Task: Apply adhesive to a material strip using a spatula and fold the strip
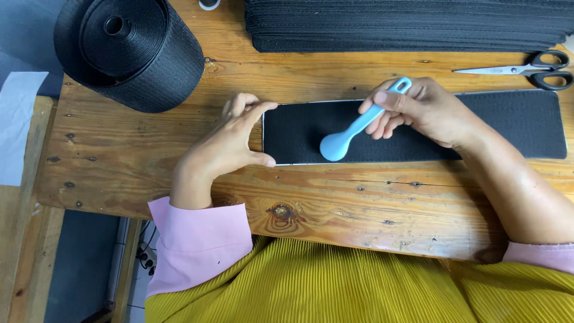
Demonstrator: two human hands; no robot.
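Flat on the wooden table before you lies a black strip. Your right hand clasps a light blue spoon-shaped tool, its round end pressing the strip. Your left hand, fingers spread apart, touches the strip's left edge. Scissors and a black roll sit beyond.

Black rectangular fabric strip, thin white edging, lying flat lengthwise on wooden counter. Light blue plastic spoon-shaped tool, slanted, rounded head pressed on strip's left half, looped handle raised.
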